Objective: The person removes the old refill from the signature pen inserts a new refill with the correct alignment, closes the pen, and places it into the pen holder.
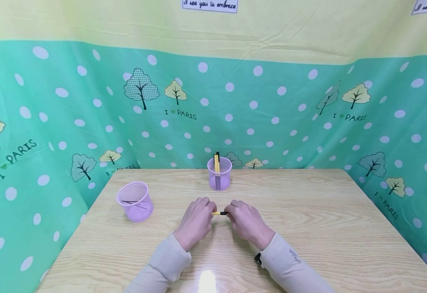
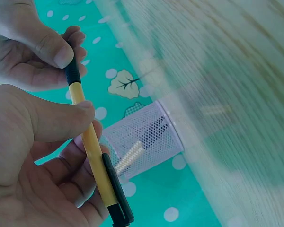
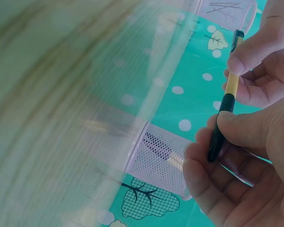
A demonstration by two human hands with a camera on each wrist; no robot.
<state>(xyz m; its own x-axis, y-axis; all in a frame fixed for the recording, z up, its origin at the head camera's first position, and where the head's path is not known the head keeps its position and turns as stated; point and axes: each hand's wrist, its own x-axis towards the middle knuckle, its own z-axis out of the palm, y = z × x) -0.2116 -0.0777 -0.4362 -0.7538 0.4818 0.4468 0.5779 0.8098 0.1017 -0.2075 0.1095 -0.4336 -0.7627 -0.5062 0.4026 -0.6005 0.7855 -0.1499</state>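
Observation:
A yellow ballpoint pen (image 2: 90, 142) with black ends and a black clip is held between both hands, level over the table. My left hand (image 1: 197, 217) pinches its yellow barrel between thumb and fingers, the clip end lying across those fingers in the left wrist view. My right hand (image 1: 248, 221) grips the black tip section (image 3: 219, 130) between thumb and fingertips. Just beyond the hands stands a purple mesh cup (image 1: 225, 181) with yellow and black pens (image 1: 216, 162) upright in it.
Left of the hands, a second purple mesh cup (image 1: 136, 211) holds several thin dark sticks (image 1: 134, 202). The wooden table (image 1: 327, 211) ends at a green dotted curtain (image 1: 235, 134) behind and along the sides.

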